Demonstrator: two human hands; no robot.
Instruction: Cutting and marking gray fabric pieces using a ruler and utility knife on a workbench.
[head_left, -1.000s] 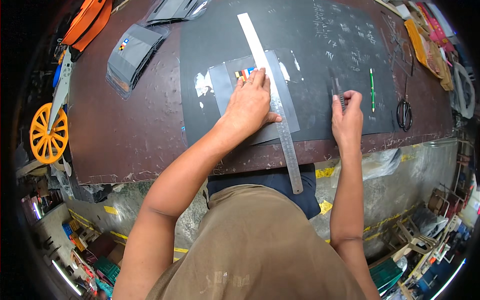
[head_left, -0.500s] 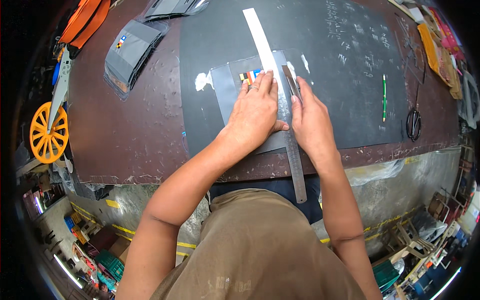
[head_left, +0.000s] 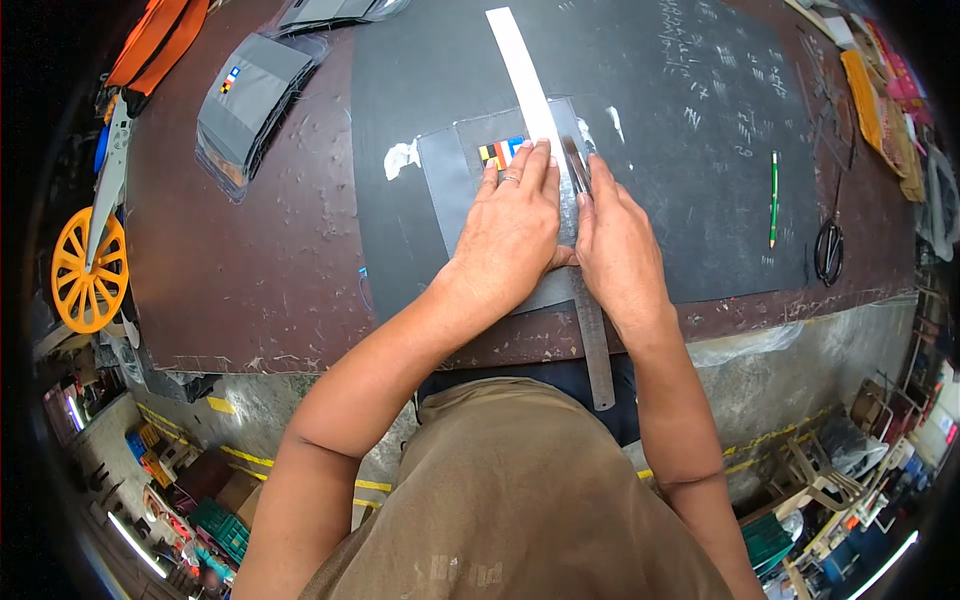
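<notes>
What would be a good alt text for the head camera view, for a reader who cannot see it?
Seen from above, a person's left hand presses a long metal ruler onto a grey fabric piece on a dark cutting mat, while the right hand holds a blade-like tool against the ruler's edge. A green pencil and scissors lie to the right.

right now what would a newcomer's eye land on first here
Most likely the two hands at the middle of the bench: the left hand lies flat on a long metal ruler over a grey sheet, and the right hand runs a slim tool along the ruler's edge. Next, the orange wheel at the far left edge, and the green pencil on the dark mat to the right.
</notes>
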